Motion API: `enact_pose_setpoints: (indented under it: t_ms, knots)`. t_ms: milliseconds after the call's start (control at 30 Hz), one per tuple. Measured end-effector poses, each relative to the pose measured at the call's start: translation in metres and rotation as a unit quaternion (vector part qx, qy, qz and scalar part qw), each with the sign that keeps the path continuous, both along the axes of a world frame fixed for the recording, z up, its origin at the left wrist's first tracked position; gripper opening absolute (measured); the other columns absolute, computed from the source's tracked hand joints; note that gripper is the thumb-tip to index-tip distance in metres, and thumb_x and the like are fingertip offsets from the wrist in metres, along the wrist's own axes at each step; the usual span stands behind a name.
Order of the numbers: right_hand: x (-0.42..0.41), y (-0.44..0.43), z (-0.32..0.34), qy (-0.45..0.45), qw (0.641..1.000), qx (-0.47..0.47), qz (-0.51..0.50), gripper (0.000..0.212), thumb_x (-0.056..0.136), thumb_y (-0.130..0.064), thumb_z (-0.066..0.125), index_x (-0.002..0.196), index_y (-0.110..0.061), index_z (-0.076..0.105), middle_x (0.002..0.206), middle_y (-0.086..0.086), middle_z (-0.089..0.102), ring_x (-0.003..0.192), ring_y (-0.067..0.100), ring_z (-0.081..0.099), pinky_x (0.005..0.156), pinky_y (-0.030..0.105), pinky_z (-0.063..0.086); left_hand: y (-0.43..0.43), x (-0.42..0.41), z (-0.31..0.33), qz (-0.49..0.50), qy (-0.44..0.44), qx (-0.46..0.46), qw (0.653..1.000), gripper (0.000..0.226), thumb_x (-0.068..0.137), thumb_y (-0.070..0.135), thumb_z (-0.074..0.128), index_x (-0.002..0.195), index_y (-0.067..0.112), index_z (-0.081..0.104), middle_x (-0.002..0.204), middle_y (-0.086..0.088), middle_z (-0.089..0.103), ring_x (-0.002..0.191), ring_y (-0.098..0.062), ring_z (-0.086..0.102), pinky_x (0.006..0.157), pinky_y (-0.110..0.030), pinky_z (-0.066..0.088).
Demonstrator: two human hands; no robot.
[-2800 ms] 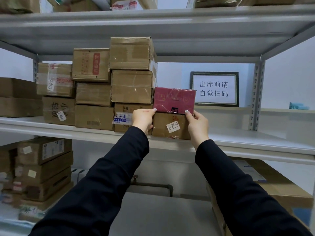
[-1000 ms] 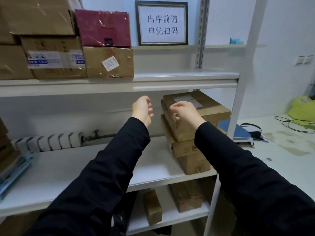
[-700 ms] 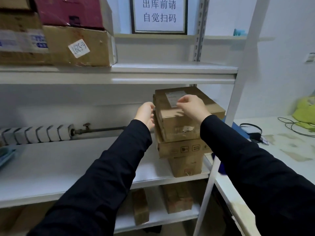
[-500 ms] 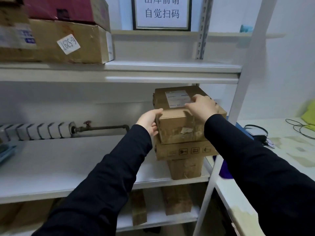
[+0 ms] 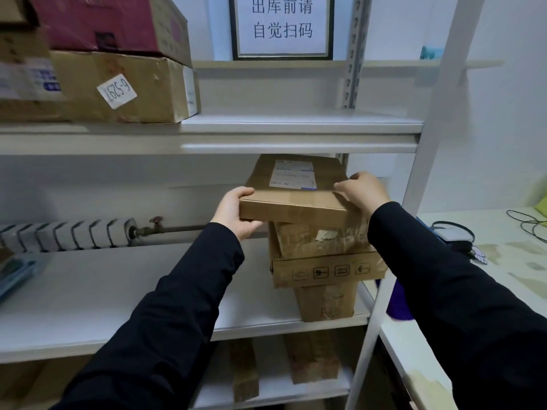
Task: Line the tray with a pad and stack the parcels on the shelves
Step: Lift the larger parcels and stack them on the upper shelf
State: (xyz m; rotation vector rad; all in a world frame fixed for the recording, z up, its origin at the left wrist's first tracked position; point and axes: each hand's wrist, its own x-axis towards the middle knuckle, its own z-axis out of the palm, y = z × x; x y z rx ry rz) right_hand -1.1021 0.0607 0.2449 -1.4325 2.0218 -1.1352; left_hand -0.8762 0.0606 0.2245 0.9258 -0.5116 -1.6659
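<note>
Head view: left hand (image 5: 235, 213) and right hand (image 5: 362, 190) grip a flat, taped brown cardboard parcel (image 5: 296, 196) bearing a white label, atop stacked boxes (image 5: 325, 261).

A flat parcel (image 5: 296, 202) sits atop a stack of boxes (image 5: 325, 270) at the right end of the middle shelf (image 5: 103, 291), with the left hand (image 5: 233, 214) at its left end and the right hand (image 5: 364, 190) at its right corner. On the upper shelf (image 5: 296, 122), to the left, a labelled carton (image 5: 124, 87) bears a wrapped box (image 5: 103, 22); a framed sign (image 5: 282, 25) stands behind, rightward.
</note>
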Motion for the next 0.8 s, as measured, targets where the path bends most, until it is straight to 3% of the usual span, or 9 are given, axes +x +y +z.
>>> enact_pose_setpoints:
  t_ms: [67,133,167,233,367,433,600,800]
  knots:
    - [0.002,0.003,-0.001,-0.077,0.997,0.014,0.015,0.055,0.087,-0.03,0.062,0.131,-0.003,0.046,0.116,0.012,0.06,0.098,0.029,0.061,0.072,0.032,0.049,0.0,0.012,-0.001,0.016,-0.009,-0.007,1.0,0.019,0.084,0.008,0.061,0.101,0.006,0.053,0.101,-0.016,0.059,0.089,-0.029,0.062,0.066,-0.045,0.054]
    - [0.003,0.004,-0.002,-0.175,0.984,0.026,0.036,0.056,0.086,-0.033,0.063,0.131,-0.005,0.046,0.099,0.006,0.059,0.075,0.022,0.058,0.05,0.026,0.044,0.001,0.024,-0.002,0.022,-0.011,-0.01,1.0,0.014,0.085,0.007,0.06,0.096,0.005,0.052,0.098,-0.016,0.058,0.088,-0.03,0.062,0.062,-0.045,0.054]
    - [0.005,0.003,-0.002,-0.232,0.971,0.025,0.044,0.056,0.086,-0.033,0.062,0.133,-0.007,0.046,0.099,0.005,0.058,0.073,0.021,0.058,0.046,0.026,0.043,0.002,0.029,-0.002,0.021,-0.011,-0.01,1.0,0.014,0.085,0.007,0.059,0.097,0.005,0.052,0.098,-0.016,0.058,0.088,-0.03,0.062,0.062,-0.046,0.054]
    - [0.013,0.006,0.001,-0.325,0.944,0.018,0.053,0.048,0.089,-0.029,0.058,0.132,-0.011,0.048,0.1,0.006,0.058,0.077,0.022,0.063,0.045,0.024,0.047,0.007,0.041,-0.002,0.024,-0.013,-0.009,1.0,0.016,0.085,0.007,0.059,0.098,0.004,0.052,0.098,-0.016,0.059,0.086,-0.029,0.063,0.059,-0.044,0.057]
    - [0.03,0.019,0.008,-0.43,0.901,0.011,0.053,0.029,0.09,-0.024,0.054,0.117,-0.013,0.049,0.079,0.008,0.055,0.047,0.017,0.06,0.038,0.02,0.047,0.02,0.064,0.004,0.025,-0.038,-0.015,0.999,0.011,0.085,0.009,0.057,0.093,0.004,0.051,0.09,-0.015,0.057,0.079,-0.028,0.061,0.054,-0.046,0.057]
    - [0.042,0.029,0.015,-0.472,0.879,0.01,0.06,0.015,0.091,-0.022,0.053,0.101,-0.011,0.049,0.079,0.008,0.053,0.061,0.02,0.058,0.044,0.024,0.051,0.032,0.075,0.01,0.026,-0.049,-0.021,0.998,0.009,0.086,0.01,0.057,0.088,0.004,0.051,0.086,-0.014,0.057,0.076,-0.027,0.06,0.055,-0.046,0.056]
    - [0.074,0.053,0.025,-0.502,0.862,-0.001,0.07,0.009,0.089,-0.022,0.05,0.084,-0.014,0.049,0.086,0.006,0.054,0.075,0.019,0.055,0.053,0.027,0.049,0.067,0.104,0.033,0.013,-0.06,-0.059,0.996,0.011,0.086,0.012,0.055,0.079,0.004,0.052,0.079,-0.012,0.057,0.073,-0.027,0.059,0.05,-0.04,0.058]
    - [0.118,0.089,0.039,-0.463,0.884,-0.025,0.067,0.013,0.086,-0.023,0.047,0.074,-0.019,0.045,0.074,-0.002,0.052,0.065,0.015,0.049,0.055,0.025,0.036,0.103,0.153,0.055,-0.004,-0.048,-0.086,0.995,0.014,0.083,0.018,0.055,0.088,0.006,0.051,0.085,-0.013,0.057,0.079,-0.028,0.059,0.058,-0.04,0.06]
